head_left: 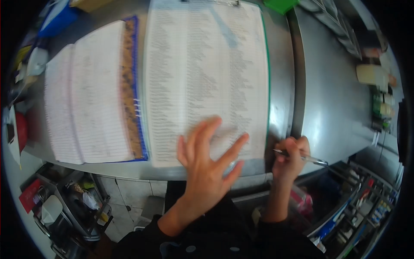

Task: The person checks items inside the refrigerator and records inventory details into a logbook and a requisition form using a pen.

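Note:
A large printed sheet [207,64] with columns of small text lies on a green-edged clipboard [268,77], its metal clip [215,2] at the far end. Over the sheet's lower part hovers my left hand [207,157], fingers spread and slightly blurred, holding nothing. To the right of the clipboard, at the table's near edge, my right hand [291,159] is closed round a pen [315,160], whose tip points left. On the left lies an open lined notebook [97,95] with handwriting too blurred to read.
All this rests on a metal table [282,86]; a second metal surface [336,95] adjoins it on the right across a dark gap. Bottles and jars [373,75] stand at far right. Blue [58,17] and green [280,4] containers sit at the back. Below are loaded shelves [366,207].

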Action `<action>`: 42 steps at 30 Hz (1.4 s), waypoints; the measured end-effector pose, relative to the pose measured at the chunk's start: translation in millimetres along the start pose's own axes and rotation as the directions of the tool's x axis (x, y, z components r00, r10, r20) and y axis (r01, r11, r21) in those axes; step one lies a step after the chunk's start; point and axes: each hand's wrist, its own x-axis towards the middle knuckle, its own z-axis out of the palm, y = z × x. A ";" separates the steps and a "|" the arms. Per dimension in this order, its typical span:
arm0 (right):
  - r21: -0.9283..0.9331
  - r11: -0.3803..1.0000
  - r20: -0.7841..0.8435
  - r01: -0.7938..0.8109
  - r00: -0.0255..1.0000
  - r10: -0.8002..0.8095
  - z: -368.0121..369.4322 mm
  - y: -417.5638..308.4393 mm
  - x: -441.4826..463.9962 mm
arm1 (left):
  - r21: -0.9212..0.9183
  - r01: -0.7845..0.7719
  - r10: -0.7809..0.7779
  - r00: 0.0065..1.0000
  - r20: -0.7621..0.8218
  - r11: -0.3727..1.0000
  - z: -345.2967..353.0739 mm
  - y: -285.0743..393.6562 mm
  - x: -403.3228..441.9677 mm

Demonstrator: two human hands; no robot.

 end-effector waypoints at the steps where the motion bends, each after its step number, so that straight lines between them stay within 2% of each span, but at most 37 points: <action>1: -0.010 1.000 -0.032 -0.011 0.999 0.011 9.1 -6.4 1.8 | -0.194 -0.008 0.006 1.000 -0.011 0.981 -13.5 -7.7 -1.4; 2: -0.012 0.999 -0.062 -0.031 0.998 0.030 23.6 -11.7 2.2 | -0.369 -0.020 0.013 1.000 -0.021 0.929 -31.9 -16.8 2.7; 4: 0.007 1.000 0.004 0.015 1.000 -0.015 63.6 -23.1 2.5 | -0.293 -0.024 0.004 0.998 -0.069 0.956 -77.4 -48.2 9.4; 6: -0.078 0.990 0.122 0.120 0.986 -0.110 127.6 -34.3 -2.4 | -0.121 -0.044 0.003 0.946 -0.325 0.992 -111.5 -92.4 14.3; 7: -0.037 0.991 0.201 0.126 0.973 -0.116 158.8 -31.3 -1.7 | -0.107 -0.045 0.007 0.941 -0.337 0.993 -128.3 -111.8 18.0; 8: -0.001 0.991 0.275 0.133 0.953 -0.127 190.3 -26.5 -0.3 | -0.204 0.059 -0.125 0.936 -0.330 0.977 -144.1 -130.2 22.0; 9: -0.047 0.992 0.319 0.113 0.943 -0.092 225.6 -18.2 -0.9 | -0.304 0.159 -0.255 0.916 -0.308 0.939 -156.2 -145.4 26.1; 12: -0.123 0.989 0.517 0.080 0.856 -0.005 322.1 17.1 4.6 | -0.259 0.125 -0.211 0.918 -0.337 0.958 -178.3 -180.1 38.6; 13: -0.161 0.973 0.528 0.162 0.847 -0.054 346.1 34.5 10.6 | -0.264 0.123 -0.212 0.916 -0.341 0.957 -180.4 -191.7 42.4; 14: -0.198 0.950 0.542 0.242 0.835 -0.099 363.7 50.3 15.3 | -0.224 0.064 -0.139 0.933 -0.333 0.972 -180.0 -203.5 46.2; 15: -0.202 0.949 0.546 0.244 0.832 -0.097 373.1 61.0 17.7 | -0.186 0.006 -0.067 0.945 -0.320 0.983 -180.2 -212.3 49.8; 16: -0.243 0.937 0.517 0.250 0.851 -0.093 381.9 69.6 19.9 | -0.191 0.010 -0.073 0.944 -0.323 0.981 -180.3 -215.4 54.1; 18: -0.296 0.922 0.489 0.250 0.869 -0.079 393.1 84.1 22.7 | 0.006 0.022 -0.019 0.956 -0.294 1.000 -178.6 -218.1 58.3; 20: -0.346 0.862 0.515 0.370 0.843 -0.155 395.7 90.9 21.7 | -0.001 0.028 -0.028 0.969 -0.245 1.000 -171.9 -229.4 53.5; 28: -0.481 0.692 0.586 0.538 0.785 -0.202 397.0 93.1 17.4 | 0.003 0.067 -0.064 0.971 -0.230 0.998 -169.7 -233.2 54.8; 30: -0.480 0.592 0.632 0.648 0.723 -0.278 399.0 90.7 14.9 | 0.002 0.080 -0.078 0.972 -0.221 0.997 -169.7 -231.7 55.6; 33: -0.520 0.547 0.631 0.656 0.726 -0.272 397.1 89.1 16.1 | -0.006 0.082 -0.081 0.972 -0.221 0.997 -169.9 -231.4 55.4; 34: -0.518 0.548 0.629 0.657 0.726 -0.276 397.0 87.2 17.7 | -0.016 0.080 -0.081 0.970 -0.229 0.997 -169.7 -231.6 55.0; 35: -0.467 0.769 0.509 0.437 0.844 -0.170 396.7 84.9 20.4 | -0.012 0.076 -0.077 0.970 -0.231 0.997 -169.8 -231.9 54.8; 36: -0.359 0.916 0.403 0.178 0.915 -0.019 396.3 83.1 22.7 | -0.017 0.069 -0.071 0.971 -0.230 0.997 -170.0 -232.3 54.5; 37: -0.264 0.956 0.389 0.130 0.921 -0.017 394.9 83.4 24.3 | -0.020 0.063 -0.066 0.971 -0.228 0.998 -169.9 -232.5 54.0; 42: -0.156 0.983 0.376 0.100 0.926 -0.034 391.3 85.9 24.9 | 0.007 0.058 -0.055 0.966 -0.251 0.998 -171.0 -224.5 59.1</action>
